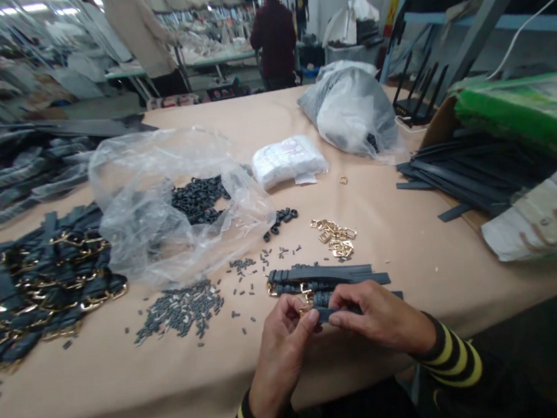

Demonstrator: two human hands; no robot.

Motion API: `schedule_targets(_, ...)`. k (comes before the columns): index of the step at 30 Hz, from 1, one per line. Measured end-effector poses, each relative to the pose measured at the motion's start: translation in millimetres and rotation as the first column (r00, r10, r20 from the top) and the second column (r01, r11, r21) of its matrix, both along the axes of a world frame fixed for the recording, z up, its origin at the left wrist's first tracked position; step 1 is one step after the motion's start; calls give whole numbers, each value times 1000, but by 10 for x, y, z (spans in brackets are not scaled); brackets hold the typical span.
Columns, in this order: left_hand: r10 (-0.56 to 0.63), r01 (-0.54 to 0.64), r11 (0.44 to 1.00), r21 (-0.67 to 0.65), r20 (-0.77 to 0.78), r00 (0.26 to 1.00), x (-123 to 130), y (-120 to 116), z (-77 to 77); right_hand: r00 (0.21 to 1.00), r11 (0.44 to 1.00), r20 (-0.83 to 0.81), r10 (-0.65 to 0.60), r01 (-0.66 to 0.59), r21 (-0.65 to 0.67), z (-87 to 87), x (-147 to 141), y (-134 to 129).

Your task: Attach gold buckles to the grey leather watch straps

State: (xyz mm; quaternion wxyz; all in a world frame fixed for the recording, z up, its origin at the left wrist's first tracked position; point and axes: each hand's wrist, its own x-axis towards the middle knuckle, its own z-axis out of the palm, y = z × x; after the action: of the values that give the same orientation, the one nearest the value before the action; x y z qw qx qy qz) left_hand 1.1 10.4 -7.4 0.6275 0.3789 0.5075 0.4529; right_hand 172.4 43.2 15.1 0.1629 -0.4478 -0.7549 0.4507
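Near the front edge of the table, my left hand (288, 325) pinches the buckle end of a dark strap (324, 314), where a bit of gold metal shows at the fingertips. My right hand (371, 312) grips the same strap a little further right, thumb and fingers closed on it. Just beyond my hands lie several dark straps with gold buckles (336, 275), side by side. Loose gold buckles (334, 235) form a small pile behind them. Small dark pieces (182, 310) are scattered to the left, and a few black loops (280, 221) lie farther back.
A clear plastic bag (147, 251) holds more black loops. At the left is a heap of buckled straps (40, 283). A white packet (289, 159) and a filled bag (352, 110) stand farther back. An open box (465, 214) with flat dark strips is at right. People stand beyond the table.
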Motion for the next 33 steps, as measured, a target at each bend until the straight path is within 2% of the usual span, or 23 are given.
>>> schedule_targets(2,-71,71,997,-31,-7,997,-43,42,15,997,995,82,16,-24,99,28,-50,34)
schedule_targets(5,-178,173,983,-57,-102,979,-114,101,22,986,981,152,64,-90,174,81,-107,146)
schedule_targets(7,-171,166,985,-39,-152,974,-153,134,7,974,968,172,145,-176,179,123,-148,309)
schedule_targets(10,-90,87,996,-22,-159,983,-193,171,-56,948,938,187,257,-291,188,162,-282,701)
schedule_targets(12,-44,40,999,-33,-134,990,-212,182,-117,953,926,250,170,-241,292,143,-449,1000)
schedule_targets(14,-8,2,999,-53,-107,994,-227,182,-178,922,899,380,73,-226,376,84,-662,1260)
schedule_targets(17,11,-16,998,-62,-87,996,-242,169,-241,886,897,464,-23,-187,401,-36,-969,1493)
schedule_targets(21,9,-13,999,-42,-80,997,-247,170,-275,841,898,527,-119,-136,419,-131,-1184,1530)
schedule_targets(25,34,-35,999,-20,-59,998,-244,185,-282,809,899,569,-148,-130,419,-142,-1195,1461)
schedule_targets(29,48,-48,999,0,-45,998,-228,181,-254,818,902,565,-110,-157,401,-117,-1062,1408)
schedule_targets(33,102,-102,995,9,-52,993,-200,174,-229,858,903,506,-88,-145,404,45,-747,1231)
